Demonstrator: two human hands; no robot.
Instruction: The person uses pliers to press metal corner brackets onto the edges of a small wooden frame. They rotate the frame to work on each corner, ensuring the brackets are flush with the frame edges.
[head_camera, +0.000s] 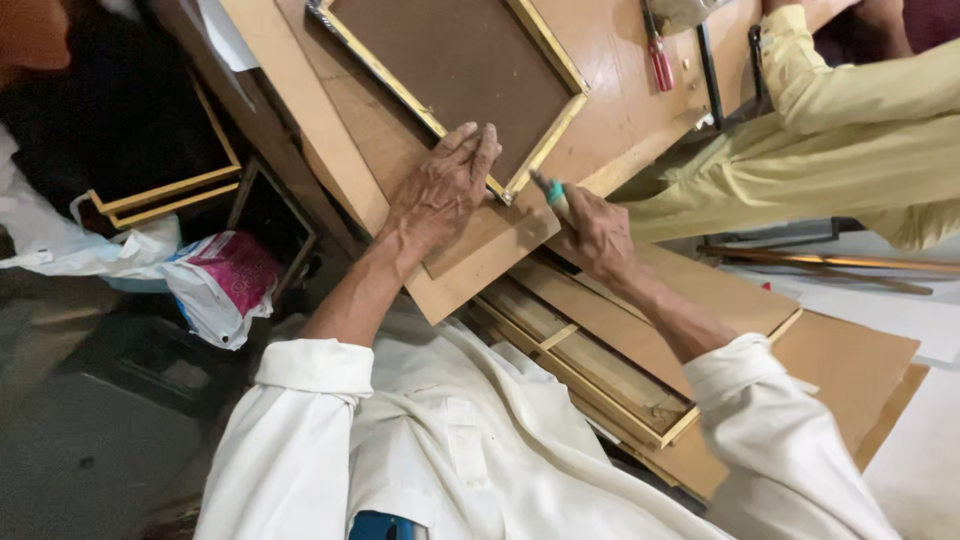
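Desk (610, 110) surface of pale wood fills the space beyond both hands, and on it a gold-edged picture frame (455, 70) is laid face down, its brown backing board turned up. Just under the frame's near corner a loose sheet of brown board (480, 255) is spread, and more boards and an empty frame (590, 365) are stacked below the right wrist. Beside the right hand, a co-worker's yellow sleeve (850, 130) is seen, and a red-handled tool (660, 55) lies well beyond it. Far out past the left forearm a pink and white bag (225, 280) is slumped.

The left hand (440, 190) is pressed flat, fingers spread open, on the frame's near edge, so that the frame is held down rather than gripped. The right hand (595, 230) is closed around a small tool with a teal handle (553, 193), whose tip is set against the frame's near corner, touching or almost touching it.

The backing appears already seated in the frame; by the look of it, fastening at this corner is in hand. Whether the other 3 corners are fastened cannot be told.
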